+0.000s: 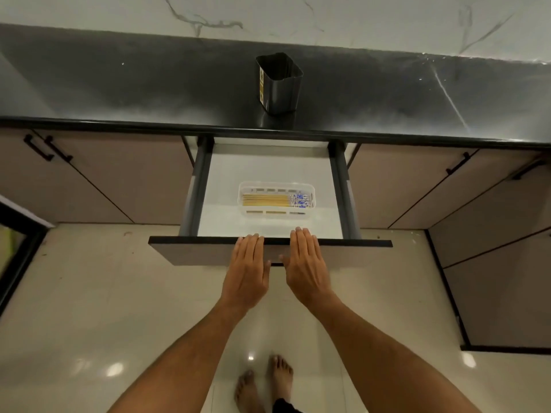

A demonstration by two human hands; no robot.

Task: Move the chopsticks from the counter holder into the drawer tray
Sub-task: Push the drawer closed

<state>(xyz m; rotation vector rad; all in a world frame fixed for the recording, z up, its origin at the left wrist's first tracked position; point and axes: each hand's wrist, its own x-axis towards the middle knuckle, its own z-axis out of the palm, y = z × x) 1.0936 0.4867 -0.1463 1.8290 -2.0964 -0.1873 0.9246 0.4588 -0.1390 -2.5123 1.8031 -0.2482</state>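
Head view: chopsticks (275,200) in tray (250,214), both hands (248,271) (307,268) flat, fingers extended, empty, on drawer front (190,251), handle mostly hidden.

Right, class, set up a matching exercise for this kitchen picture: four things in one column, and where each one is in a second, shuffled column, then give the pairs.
Things:
1. chopsticks
2. dark holder
3. clear tray
4. hands, left hand and right hand

Places:
A. standing on the black counter
B. flat against the open drawer's front panel
C. lying inside the clear tray
D. sitting on the white drawer floor

Pairs: 1-C, 2-A, 3-D, 4-B
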